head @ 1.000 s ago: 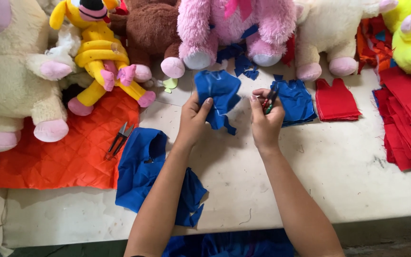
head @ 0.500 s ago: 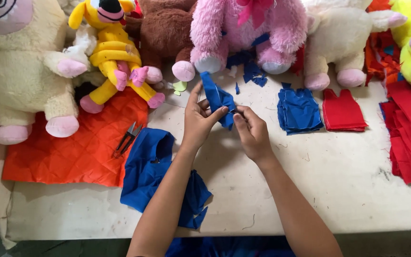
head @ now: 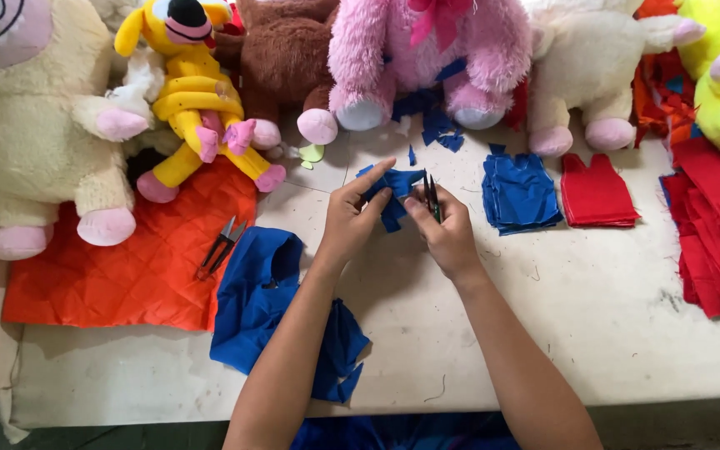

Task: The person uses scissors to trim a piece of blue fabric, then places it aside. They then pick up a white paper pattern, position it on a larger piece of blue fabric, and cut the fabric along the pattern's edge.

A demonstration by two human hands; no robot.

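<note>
- No packages, labels or signs show on the desk (head: 593, 333); the marked-out things are cloth stacks: a neat pile of blue cut pieces (head: 520, 192) and, just beside it to the right, a flat pile of red cut pieces (head: 597, 193).
- The left hand (head: 352, 218) pinches a small blue fabric piece (head: 392, 190) between thumb and fingers, held just above the desk in front of the pink plush toy (head: 427, 58).
- The right hand (head: 443, 225) grips the same piece and clasps small thread snips (head: 431, 193), blades pointing up.
- Against half a second ago, the hands sit much as they did; the fabric is bunched smaller and the snips now show.
- A second pair of snips (head: 220, 247) lies on the orange quilted cloth (head: 118, 275); larger blue cloth (head: 260, 308) hangs over the near edge.
- The desk is pale, scuffed and thread-littered, with plush toys lined along its far side.
</note>
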